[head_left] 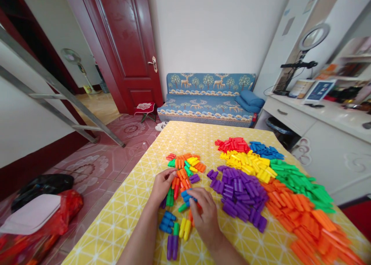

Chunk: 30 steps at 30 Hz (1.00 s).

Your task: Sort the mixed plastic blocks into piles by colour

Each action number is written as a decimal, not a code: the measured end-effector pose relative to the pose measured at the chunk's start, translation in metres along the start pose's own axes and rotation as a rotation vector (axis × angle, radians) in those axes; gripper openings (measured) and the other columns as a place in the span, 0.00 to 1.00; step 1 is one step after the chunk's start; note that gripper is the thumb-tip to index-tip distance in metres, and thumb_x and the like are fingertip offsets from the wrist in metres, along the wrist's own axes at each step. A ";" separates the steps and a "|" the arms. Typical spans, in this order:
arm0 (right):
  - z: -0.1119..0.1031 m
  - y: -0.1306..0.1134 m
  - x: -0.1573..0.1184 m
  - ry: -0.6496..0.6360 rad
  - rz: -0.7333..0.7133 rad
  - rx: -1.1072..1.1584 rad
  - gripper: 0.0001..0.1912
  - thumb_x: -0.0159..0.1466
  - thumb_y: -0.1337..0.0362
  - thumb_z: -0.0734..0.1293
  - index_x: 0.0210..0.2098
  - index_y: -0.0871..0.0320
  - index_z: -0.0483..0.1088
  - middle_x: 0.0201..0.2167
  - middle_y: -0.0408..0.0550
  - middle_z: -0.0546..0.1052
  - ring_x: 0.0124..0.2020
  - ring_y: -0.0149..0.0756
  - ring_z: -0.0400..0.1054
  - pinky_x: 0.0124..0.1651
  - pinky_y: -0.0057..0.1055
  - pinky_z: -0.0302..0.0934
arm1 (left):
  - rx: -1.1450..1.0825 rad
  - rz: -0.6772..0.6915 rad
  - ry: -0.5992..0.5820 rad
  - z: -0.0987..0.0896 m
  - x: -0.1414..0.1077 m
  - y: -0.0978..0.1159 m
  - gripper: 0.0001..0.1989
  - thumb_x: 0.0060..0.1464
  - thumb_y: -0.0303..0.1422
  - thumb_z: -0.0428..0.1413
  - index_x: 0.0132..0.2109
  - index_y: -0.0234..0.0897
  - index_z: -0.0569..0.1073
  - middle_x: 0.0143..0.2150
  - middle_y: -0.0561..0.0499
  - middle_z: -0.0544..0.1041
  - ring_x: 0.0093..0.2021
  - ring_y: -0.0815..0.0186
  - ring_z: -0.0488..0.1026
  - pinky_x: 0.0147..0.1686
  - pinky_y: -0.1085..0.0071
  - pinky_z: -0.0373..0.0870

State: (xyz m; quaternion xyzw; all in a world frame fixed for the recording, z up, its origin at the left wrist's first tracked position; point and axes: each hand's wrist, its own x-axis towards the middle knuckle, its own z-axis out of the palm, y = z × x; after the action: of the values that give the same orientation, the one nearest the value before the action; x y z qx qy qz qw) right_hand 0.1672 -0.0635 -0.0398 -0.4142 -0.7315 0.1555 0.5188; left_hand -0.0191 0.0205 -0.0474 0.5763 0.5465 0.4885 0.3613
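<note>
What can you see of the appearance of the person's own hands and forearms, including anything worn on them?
The left hand and right hand are ungloved. The left forearm and right forearm show no sleeves, watch or bracelet. Finer markings are too small to make out.

Blue plastic pieces (185,195), clustered, orange pieces (182,174), side by side

There is one left hand (165,183) and one right hand (204,211). Of tubular plastic pieces (187,229) there are six sorted piles: one red pile (232,144), one blue pile (266,151), one yellow pile (247,162), one purple pile (242,193), one green pile (300,182), one orange pile (307,214). I count also one sofa (199,102), one ladder (48,96), one pedestal fan (71,56), one folding stool (145,107).
</note>
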 end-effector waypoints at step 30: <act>-0.076 0.026 0.052 0.280 0.228 0.007 0.07 0.62 0.61 0.65 0.37 0.56 0.72 0.37 0.48 0.76 0.38 0.36 0.70 0.41 0.33 0.64 | 0.003 -0.034 -0.001 -0.001 -0.001 0.002 0.17 0.54 0.41 0.56 0.45 0.35 0.79 0.44 0.45 0.81 0.44 0.57 0.77 0.48 0.63 0.70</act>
State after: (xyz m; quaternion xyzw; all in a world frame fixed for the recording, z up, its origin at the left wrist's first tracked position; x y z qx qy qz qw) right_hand 0.2399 -0.0225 0.0073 -0.5101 -0.6001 0.1566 0.5959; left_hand -0.0194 0.0191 -0.0455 0.5676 0.5568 0.4811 0.3692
